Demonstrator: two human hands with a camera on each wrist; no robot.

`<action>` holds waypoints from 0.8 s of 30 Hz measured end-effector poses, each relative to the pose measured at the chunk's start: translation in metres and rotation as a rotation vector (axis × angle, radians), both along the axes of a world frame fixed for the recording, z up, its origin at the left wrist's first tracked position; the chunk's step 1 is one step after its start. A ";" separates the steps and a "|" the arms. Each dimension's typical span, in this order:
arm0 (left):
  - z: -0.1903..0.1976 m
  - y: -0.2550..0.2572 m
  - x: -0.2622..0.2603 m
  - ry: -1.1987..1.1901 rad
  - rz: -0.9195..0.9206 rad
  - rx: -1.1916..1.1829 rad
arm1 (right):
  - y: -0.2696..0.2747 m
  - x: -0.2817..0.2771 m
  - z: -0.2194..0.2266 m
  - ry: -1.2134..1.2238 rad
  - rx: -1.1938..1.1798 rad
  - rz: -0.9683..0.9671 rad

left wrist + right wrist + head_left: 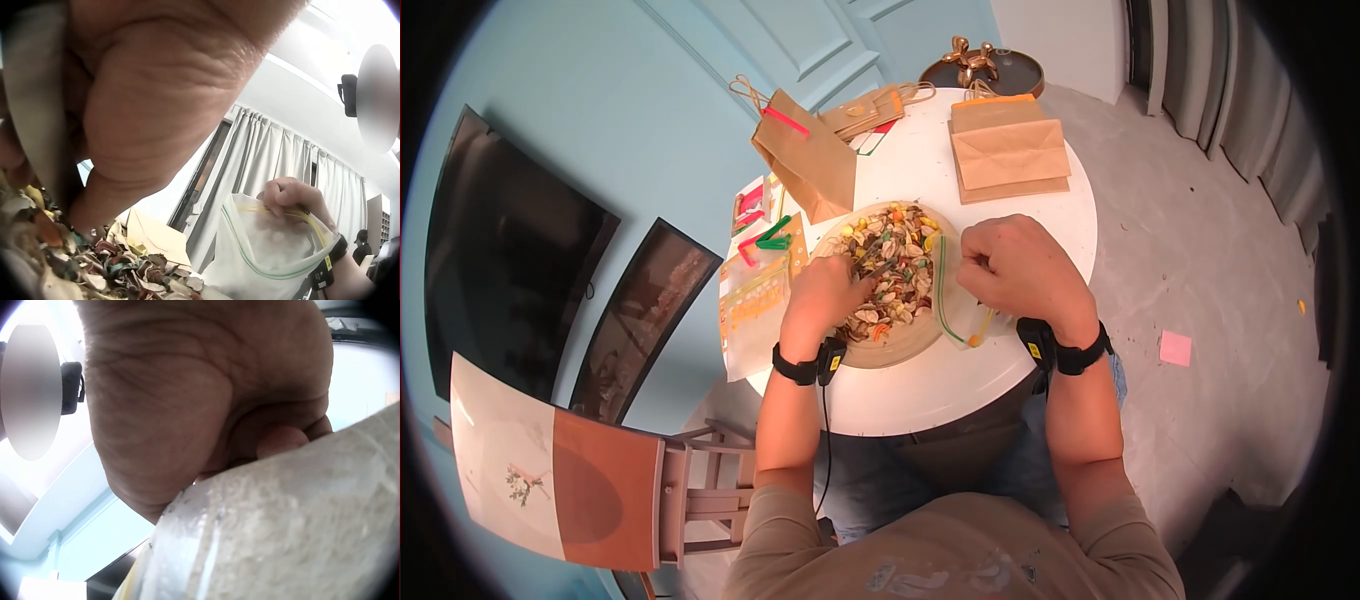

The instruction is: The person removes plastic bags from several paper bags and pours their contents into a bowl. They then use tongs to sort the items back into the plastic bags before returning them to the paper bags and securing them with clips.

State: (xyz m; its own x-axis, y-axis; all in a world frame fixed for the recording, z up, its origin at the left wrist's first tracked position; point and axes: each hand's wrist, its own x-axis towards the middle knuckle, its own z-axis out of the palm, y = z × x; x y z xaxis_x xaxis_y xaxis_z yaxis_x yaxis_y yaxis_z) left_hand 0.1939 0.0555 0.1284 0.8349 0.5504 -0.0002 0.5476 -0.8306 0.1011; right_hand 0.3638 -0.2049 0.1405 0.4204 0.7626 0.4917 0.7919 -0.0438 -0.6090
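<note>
A round tray (900, 357) on the white table holds a heap of dried petals and flower pieces (895, 290). Over its left part is the left hand (825, 295), fingers curled round a grey metal utensil (870, 262) like tongs, whose tips reach the petals. In the left wrist view, this utensil (37, 94) is a blurred grey strip beside the hand (156, 100). At the tray's right, the right hand (1025, 265) pinches the rim of a clear zip bag (950, 290). The bag (269, 262) has green and yellow strips and its mouth is spread. The right fingertips are partly hidden.
Brown paper bags (805, 155) stand and lie at the table's back left, more (1010, 155) at the back right. Left of the tray are pink and green ties (772, 240) and a patterned packet (755, 300). Behind the table, a dark round stand (1025, 72) bears a copper-coloured figure (972, 62).
</note>
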 end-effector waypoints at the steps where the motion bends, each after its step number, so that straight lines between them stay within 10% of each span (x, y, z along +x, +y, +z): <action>1: -0.004 0.004 0.000 -0.012 0.007 -0.015 | 0.000 0.000 0.000 -0.006 0.002 0.002; 24: 0.029 -0.023 -0.049 -0.181 0.006 -0.173 | 0.001 0.001 -0.002 -0.019 0.015 -0.005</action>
State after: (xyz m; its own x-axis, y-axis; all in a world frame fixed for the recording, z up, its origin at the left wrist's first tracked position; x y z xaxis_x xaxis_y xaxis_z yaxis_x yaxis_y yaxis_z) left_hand 0.1446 0.0329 0.1578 0.8268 0.5599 0.0541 0.5124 -0.7893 0.3383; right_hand 0.3652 -0.2039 0.1389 0.4148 0.7527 0.5113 0.8030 -0.0386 -0.5947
